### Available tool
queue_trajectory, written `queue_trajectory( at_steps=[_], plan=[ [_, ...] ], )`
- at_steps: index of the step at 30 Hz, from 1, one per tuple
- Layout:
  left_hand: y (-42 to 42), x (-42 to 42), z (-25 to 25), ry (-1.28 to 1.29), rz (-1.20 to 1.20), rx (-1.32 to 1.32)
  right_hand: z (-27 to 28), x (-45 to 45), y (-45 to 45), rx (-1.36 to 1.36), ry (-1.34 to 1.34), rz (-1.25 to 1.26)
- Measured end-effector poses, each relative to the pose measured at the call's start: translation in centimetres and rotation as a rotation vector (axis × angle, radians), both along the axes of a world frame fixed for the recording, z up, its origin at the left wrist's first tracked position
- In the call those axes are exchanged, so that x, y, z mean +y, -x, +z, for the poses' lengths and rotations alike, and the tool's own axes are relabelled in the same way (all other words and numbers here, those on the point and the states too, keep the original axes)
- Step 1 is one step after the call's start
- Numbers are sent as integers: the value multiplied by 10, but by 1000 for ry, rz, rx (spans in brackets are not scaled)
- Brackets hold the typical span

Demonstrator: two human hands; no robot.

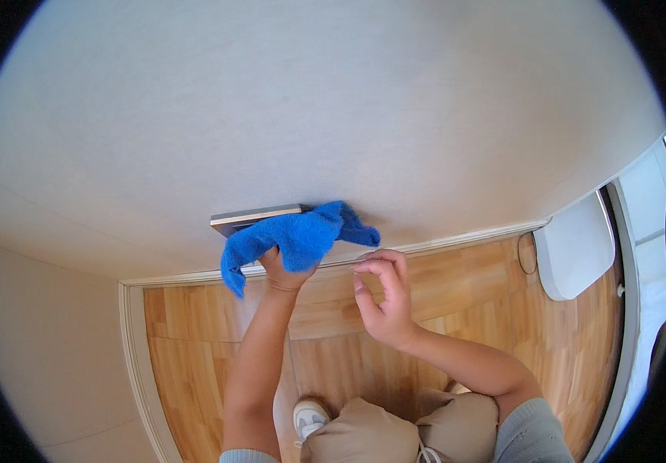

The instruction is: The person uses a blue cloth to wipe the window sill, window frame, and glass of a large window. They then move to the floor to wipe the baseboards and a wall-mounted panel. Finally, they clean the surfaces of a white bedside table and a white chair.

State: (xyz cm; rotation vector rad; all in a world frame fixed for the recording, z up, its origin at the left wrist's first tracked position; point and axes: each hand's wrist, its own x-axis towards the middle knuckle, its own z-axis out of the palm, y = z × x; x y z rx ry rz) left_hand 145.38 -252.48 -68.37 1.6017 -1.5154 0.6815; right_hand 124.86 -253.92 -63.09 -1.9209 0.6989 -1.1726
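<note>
A blue cloth is draped over my left hand, which is raised at the wall; the cloth hides most of its fingers. Behind the cloth, a flat rectangular panel or frame with a pale edge stands out from the wall. The cloth overlaps its right part, and I cannot tell exactly what the panel is. To the right, below the cloth's hanging right end, my right hand is held in the air with curled fingers, thumb and fingertips apart, holding nothing.
The pale wall rises ahead, with a white baseboard along its foot. Wood-patterned flooring lies below. At the right stand a white rounded appliance or panel with a thin cable beside it, and a door or window frame.
</note>
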Motion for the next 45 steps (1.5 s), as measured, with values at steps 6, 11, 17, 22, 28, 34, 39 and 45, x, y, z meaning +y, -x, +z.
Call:
queue_trajectory(
  at_steps=[6, 11, 17, 22, 28, 34, 39, 45],
  plan=[
    [-20, 32, -42, -209, -76, 205, -4, 0, 1, -23, -4, -15],
    [5, 78, -68, -210, -52, 633, -9, -11, 4, -50, -17, -65],
    [53, 101, -40, -16, 7, 106, -17, -25, -29, -236, -182, -182],
    [113, 48, 70, -237, -386, 95, 17, -49, 12, -329, -850, 39],
    [196, 6, 163, -517, -706, 427, 113, -30, 155, -189, -925, -174],
    [312, -7, 245, -793, -870, 428, 182, 39, 282, -457, -878, -485],
    [409, 2, 331, -845, -975, 458, 250, 98, 342, -452, -1179, -546],
    [473, 15, 397, -1111, -904, 677, 324, 120, 394, -843, -1203, -871]
  ],
)
